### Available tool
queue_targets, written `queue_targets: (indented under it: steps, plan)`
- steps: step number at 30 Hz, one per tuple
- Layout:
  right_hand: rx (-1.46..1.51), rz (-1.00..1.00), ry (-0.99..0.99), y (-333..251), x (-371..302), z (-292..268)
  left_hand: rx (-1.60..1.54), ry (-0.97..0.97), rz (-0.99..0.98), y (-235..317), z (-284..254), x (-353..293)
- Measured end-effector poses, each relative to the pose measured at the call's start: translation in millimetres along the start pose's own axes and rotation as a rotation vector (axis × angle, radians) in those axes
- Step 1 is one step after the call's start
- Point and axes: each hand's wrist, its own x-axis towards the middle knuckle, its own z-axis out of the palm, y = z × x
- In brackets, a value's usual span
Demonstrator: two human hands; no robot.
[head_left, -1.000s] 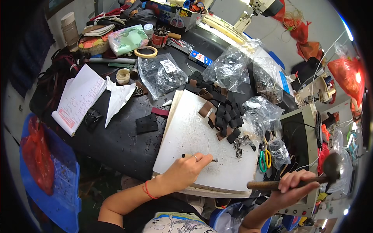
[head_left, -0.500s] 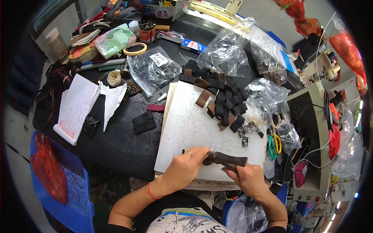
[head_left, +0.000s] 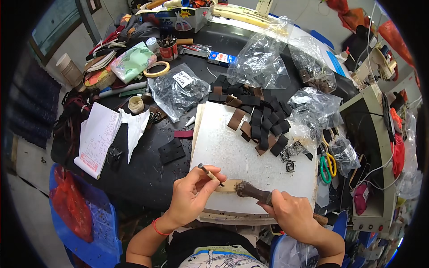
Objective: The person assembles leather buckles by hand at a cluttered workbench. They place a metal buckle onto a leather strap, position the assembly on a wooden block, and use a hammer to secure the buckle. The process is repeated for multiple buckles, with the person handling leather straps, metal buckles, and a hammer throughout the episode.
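My left hand [head_left: 193, 196] pinches a slim punch [head_left: 210, 174] between thumb and fingers, tilted, its dark top end pointing up and left. Beneath its lower end a tan strip [head_left: 229, 185] lies on the white board [head_left: 223, 147]. My right hand [head_left: 292, 214] is closed around a dark brown mallet [head_left: 254, 191]. The mallet's rounded end is over the right end of the strip; whether it touches the strip I cannot tell. Black and brown strap pieces [head_left: 268, 117] are heaped at the board's far edge, with small dark metal rings [head_left: 289, 166] nearby.
Green-handled scissors [head_left: 325, 169] and yellow-handled scissors [head_left: 331, 164] lie right of the board. Clear plastic bags [head_left: 315, 107] crowd the far right. A notepad [head_left: 99, 138], a black pad [head_left: 171, 151] and a tape roll [head_left: 157, 69] are on the left. A blue chair [head_left: 100, 219] stands lower left.
My hands have moved apart, the left up and leftward with the punch now showing, the right to the right. The mallet has swung round, and the tan strip has come into sight. The view has shifted.
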Motion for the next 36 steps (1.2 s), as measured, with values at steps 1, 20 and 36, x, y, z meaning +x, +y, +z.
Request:
queue_targets:
  steps: [1,20,36]
  plan:
    - [-0.017,-0.006,-0.003,0,1,0,0.027,-0.017,0.0,-1,0,0]
    - [0.088,-0.049,0.067,10,8,-15,0.63,-0.106,0.426,-21,9,-4]
    - [0.111,0.004,0.098,6,1,16,0.472,0.072,0.097,-34,13,5]
